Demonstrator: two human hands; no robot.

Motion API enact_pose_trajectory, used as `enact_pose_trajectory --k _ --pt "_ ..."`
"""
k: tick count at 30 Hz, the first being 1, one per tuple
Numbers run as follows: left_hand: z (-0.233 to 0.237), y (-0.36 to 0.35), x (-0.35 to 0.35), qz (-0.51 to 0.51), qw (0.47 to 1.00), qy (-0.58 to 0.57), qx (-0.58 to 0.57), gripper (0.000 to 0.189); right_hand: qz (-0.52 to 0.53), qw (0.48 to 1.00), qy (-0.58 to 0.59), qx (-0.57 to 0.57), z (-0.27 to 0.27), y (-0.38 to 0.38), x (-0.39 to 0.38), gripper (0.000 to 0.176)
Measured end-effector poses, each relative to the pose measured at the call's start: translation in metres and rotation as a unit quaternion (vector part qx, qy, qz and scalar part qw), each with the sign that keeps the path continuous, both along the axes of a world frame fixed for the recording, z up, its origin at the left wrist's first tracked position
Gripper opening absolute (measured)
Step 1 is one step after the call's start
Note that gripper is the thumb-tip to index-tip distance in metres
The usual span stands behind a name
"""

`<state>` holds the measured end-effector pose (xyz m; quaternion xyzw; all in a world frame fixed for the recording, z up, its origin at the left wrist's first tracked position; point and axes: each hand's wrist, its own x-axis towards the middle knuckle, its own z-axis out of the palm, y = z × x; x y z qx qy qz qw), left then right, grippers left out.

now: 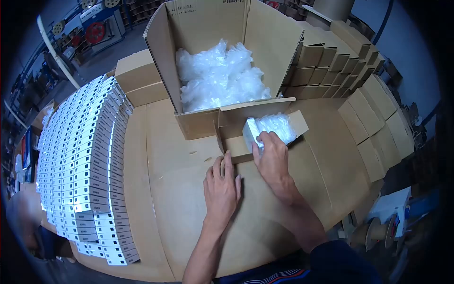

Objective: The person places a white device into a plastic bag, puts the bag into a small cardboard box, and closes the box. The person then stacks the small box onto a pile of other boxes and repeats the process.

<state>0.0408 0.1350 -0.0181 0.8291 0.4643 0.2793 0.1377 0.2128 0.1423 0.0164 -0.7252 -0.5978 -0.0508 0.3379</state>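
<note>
A small cardboard carton (240,143) lies open on the cardboard-covered table, in front of a larger box. My right hand (273,158) is closed on a pack wrapped in clear plastic (273,127) at the carton's right part. Its near end shows a flat white face, and the wrap hides what is inside. The left part of the carton shows its bare inner side. My left hand (221,189) has its fingers stretched out, the tips at the carton's front left corner and the thumb apart, with nothing held in it.
Behind the carton stands a tall open box (198,28) with many clear plastic bags (220,73). White printed boxes (90,165) are piled high at the left. Stacked brown cartons (326,66) fill the back right, and more cartons (373,128) line the right edge.
</note>
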Motion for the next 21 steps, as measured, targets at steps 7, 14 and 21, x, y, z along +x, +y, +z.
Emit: enact_pose_trajectory --k 7,14,21 --pt "0.005 0.000 -0.001 -0.008 1.000 -0.020 -0.004 0.081 -0.056 0.996 -0.029 -0.061 0.002 0.005 -0.007 0.013" --pt "0.028 -0.037 -0.028 -0.019 0.998 -0.050 -0.039 0.084 -0.039 0.989 -0.034 -0.138 0.018 -0.012 -0.017 0.027" --pt "0.033 -0.122 -0.110 0.039 0.994 -0.099 -0.030 0.072 0.005 0.998 -0.010 0.059 0.005 -0.035 -0.051 0.054"
